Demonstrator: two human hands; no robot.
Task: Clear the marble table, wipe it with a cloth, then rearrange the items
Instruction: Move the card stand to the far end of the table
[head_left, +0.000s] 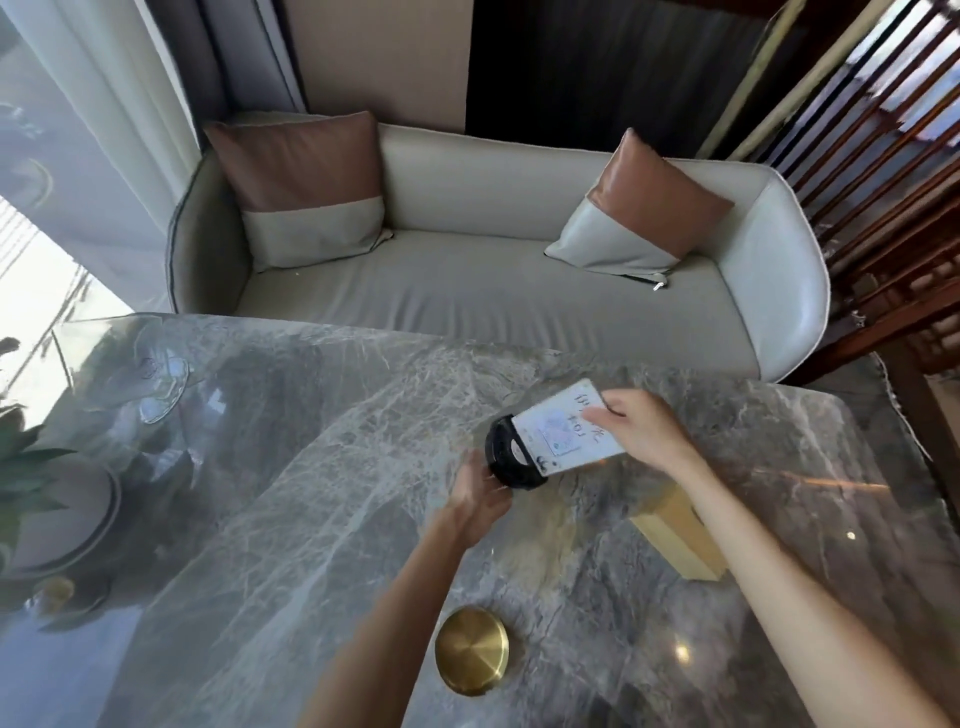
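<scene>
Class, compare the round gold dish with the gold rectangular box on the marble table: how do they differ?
The round gold dish is circular and flat; the gold rectangular box is a long block. The dish lies in full view nearer the camera; the box is partly hidden under the right forearm. Both are gold-coloured, rest on the marble table, and neither is held.

The tabletop (291, 467) fills the lower half of the frame, with a sofa (467, 291) behind it across the upper middle. Two cushions (306, 187) lean at the sofa's left and right ends. A round lid (471, 659) lies on the tabletop at lower centre, and a box (680, 540) sits to its upper right. A potted plant (31, 499) stands at the left edge, a glass dish (156, 384) behind it.
</scene>
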